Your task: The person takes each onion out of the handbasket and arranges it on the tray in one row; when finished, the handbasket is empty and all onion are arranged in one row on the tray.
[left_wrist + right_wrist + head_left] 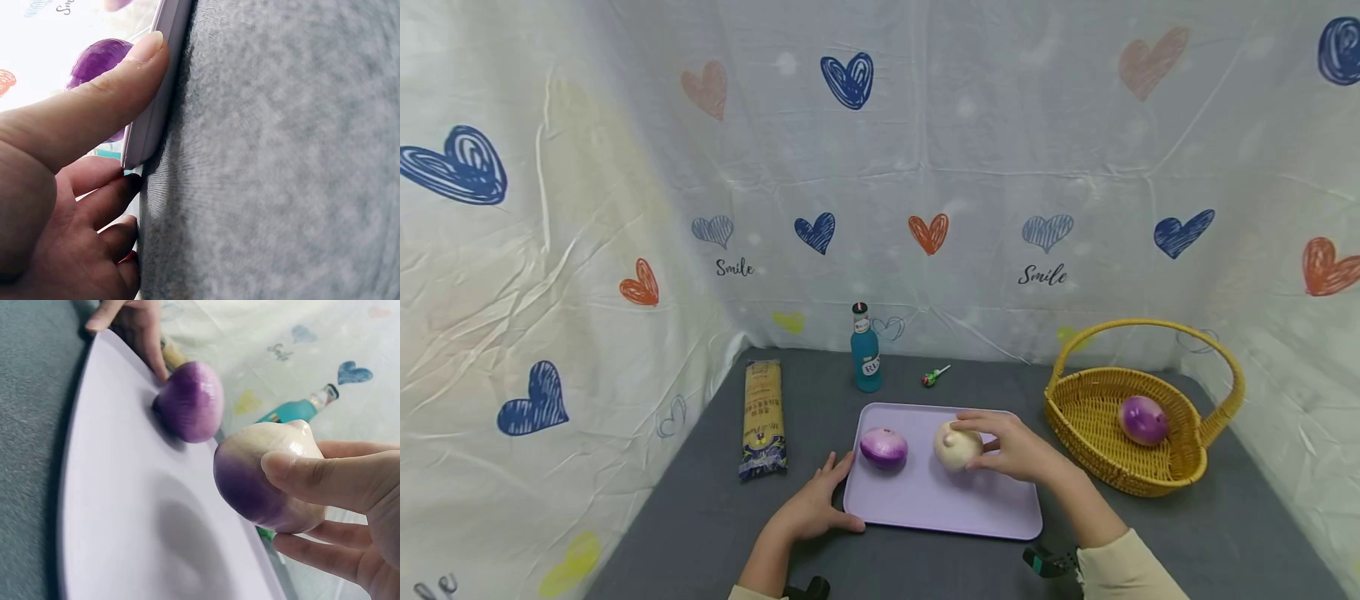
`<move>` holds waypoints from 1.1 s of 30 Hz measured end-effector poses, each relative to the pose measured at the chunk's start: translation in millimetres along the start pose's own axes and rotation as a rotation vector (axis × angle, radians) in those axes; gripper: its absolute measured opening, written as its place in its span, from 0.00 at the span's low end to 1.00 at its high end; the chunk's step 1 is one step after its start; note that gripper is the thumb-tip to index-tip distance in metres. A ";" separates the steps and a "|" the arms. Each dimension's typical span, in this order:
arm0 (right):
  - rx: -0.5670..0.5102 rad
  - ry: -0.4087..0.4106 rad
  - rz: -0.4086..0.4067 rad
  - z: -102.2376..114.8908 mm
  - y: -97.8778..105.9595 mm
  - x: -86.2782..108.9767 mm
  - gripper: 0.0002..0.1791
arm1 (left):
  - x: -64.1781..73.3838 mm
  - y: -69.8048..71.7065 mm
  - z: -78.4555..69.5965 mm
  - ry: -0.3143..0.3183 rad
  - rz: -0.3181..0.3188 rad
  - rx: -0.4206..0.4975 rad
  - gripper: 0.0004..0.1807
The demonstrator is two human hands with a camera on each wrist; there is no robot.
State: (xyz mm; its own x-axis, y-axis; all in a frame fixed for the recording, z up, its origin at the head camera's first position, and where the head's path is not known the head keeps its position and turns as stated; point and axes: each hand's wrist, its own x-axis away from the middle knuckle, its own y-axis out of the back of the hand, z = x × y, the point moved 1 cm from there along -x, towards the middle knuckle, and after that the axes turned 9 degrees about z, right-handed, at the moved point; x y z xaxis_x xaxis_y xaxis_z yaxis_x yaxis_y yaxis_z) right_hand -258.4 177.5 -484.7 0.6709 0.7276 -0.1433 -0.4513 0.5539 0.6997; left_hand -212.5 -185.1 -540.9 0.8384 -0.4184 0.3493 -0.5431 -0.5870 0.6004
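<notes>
My right hand [1011, 446] holds a white-and-purple onion [957, 447] between thumb and fingers. In the right wrist view this onion [269, 478] hangs above the lilac tray [106, 487], its shadow falling on the surface. Its pale end with a small knob points up. A second, purple onion [883, 448] lies on the left part of the tray [955, 508]. At the tray's near left corner is my left hand [812, 504]. Its thumb touches the front edge and its extended fingers lie along the left side, as the left wrist view shows with the thumb [119, 81] against the rim.
To the right stands a yellow wicker basket [1086, 454] with a tall handle, holding another purple onion [1143, 420]. A blue bottle [866, 358] and a lollipop [931, 377] are behind the tray. A yellow packet [763, 417] lies at the left on the grey tabletop [700, 533].
</notes>
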 end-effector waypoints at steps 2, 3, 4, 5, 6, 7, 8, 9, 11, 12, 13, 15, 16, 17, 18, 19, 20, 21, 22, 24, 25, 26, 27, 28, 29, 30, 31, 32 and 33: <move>-0.019 0.000 -0.010 -3.5 -5.3 -1.7 0.33 | 0.6 0.4 -0.4 0.001 0.001 0.003 0.62; -0.026 0.000 -0.017 -5.0 -8.0 -2.4 0.33 | 0.8 0.6 -0.6 0.002 0.001 0.004 0.62; -0.030 -0.001 -0.025 -6.0 -10.3 -2.9 0.33 | 0.9 0.7 -0.8 0.002 0.001 0.005 0.62; -0.036 0.001 -0.034 -7.1 -12.5 -3.5 0.32 | 1.0 0.7 -0.6 0.003 0.001 0.007 0.62; -0.041 -0.001 -0.041 -8.1 -14.6 -4.1 0.32 | 1.0 0.7 -0.5 0.004 0.000 0.007 0.62; -0.045 -0.004 -0.047 -8.5 -16.6 -4.9 0.32 | 1.0 0.8 -0.4 0.005 -0.001 0.006 0.62; -0.044 -0.007 -0.052 -9.0 -18.4 -5.7 0.32 | 0.9 0.8 -0.1 0.005 0.000 0.005 0.62; -0.047 -0.011 -0.055 -9.3 -20.0 -6.6 0.32 | 0.7 0.8 0.1 0.005 0.000 0.004 0.62; -0.047 -0.020 -0.057 -9.5 -22.5 -8.3 0.32 | 0.2 0.8 0.4 0.003 0.000 0.001 0.62; -0.042 -0.027 -0.058 -9.7 -23.5 -9.1 0.32 | 0.1 0.9 0.3 0.003 0.000 0.000 0.62; -0.034 -0.032 -0.058 -9.7 -24.4 -10.0 0.32 | 0.1 1.0 0.2 0.002 0.001 -0.002 0.62; -0.013 -0.046 -0.055 -9.9 -25.6 -11.4 0.32 | 0.0 1.0 -0.2 -0.001 0.003 -0.003 0.62; 0.007 -0.049 -0.053 -9.7 -25.9 -12.0 0.32 | -0.2 1.1 -0.4 -0.003 0.004 -0.002 0.62; 0.019 -0.054 -0.051 -9.4 -26.2 -12.6 0.31 | -0.2 1.2 -0.9 -0.004 0.006 0.002 0.62; 0.035 -0.059 -0.049 -9.2 -26.6 -13.3 0.31 | -0.3 1.3 -1.0 -0.005 0.007 0.004 0.62; 0.046 -0.060 -0.045 -8.8 -26.8 -14.1 0.31 | -0.6 1.4 -0.9 -0.006 0.008 0.004 0.62; 0.060 -0.062 -0.042 -8.3 -27.2 -14.8 0.31 | -0.6 1.7 -1.0 -0.008 0.007 0.004 0.62; 0.072 -0.063 -0.039 -8.1 -27.7 -15.6 0.31 | -0.8 1.9 -0.7 -0.006 0.007 0.007 0.62; 0.085 -0.065 -0.037 -7.8 -28.4 -16.5 0.31 | -0.8 2.0 -0.3 -0.004 0.005 0.010 0.62; 0.112 -0.069 -0.038 -7.6 -29.8 -18.0 0.31 | -0.4 2.2 0.6 0.003 0.002 0.010 0.62; 0.129 -0.069 -0.041 -7.6 -30.5 -18.6 0.31 | -0.1 2.1 1.1 0.005 0.001 0.009 0.62; 0.145 -0.072 -0.046 -7.7 -31.2 -19.0 0.31 | 0.2 2.0 1.4 0.005 0.000 0.010 0.62; 0.155 -0.076 -0.051 -7.8 -31.8 -19.3 0.32 | 0.4 1.7 1.9 0.009 0.001 0.012 0.62; 0.171 -0.075 -0.054 -8.0 -32.3 -19.6 0.32 | 0.7 1.5 1.9 0.008 0.002 0.012 0.62; 0.179 -0.079 -0.057 -8.2 -32.7 -19.6 0.33 | 0.9 1.2 1.9 0.007 0.004 0.011 0.62; 0.181 -0.083 -0.058 -8.3 -33.1 -19.6 0.33 | 1.0 0.9 2.1 0.004 0.005 0.012 0.62; 0.179 -0.087 -0.058 -8.5 -33.4 -19.5 0.34 | 1.0 0.7 1.8 0.001 0.007 0.012 0.62; 0.181 -0.093 -0.056 -8.5 -33.6 -19.4 0.34 | 1.1 0.6 1.3 -0.001 0.009 0.014 0.62; 0.184 -0.097 -0.053 -8.4 -33.9 -19.4 0.34 | 1.3 0.6 0.7 -0.001 0.011 0.017 0.62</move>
State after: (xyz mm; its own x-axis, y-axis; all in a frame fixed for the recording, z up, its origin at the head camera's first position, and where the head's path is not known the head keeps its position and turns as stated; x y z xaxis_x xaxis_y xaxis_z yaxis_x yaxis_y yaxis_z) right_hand -261.0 148.0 -511.5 0.7483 0.6521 -0.1217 -0.3044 0.5005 0.8105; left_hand -211.8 -186.5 -540.5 0.8324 -0.4252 0.3554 -0.5529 -0.5942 0.5842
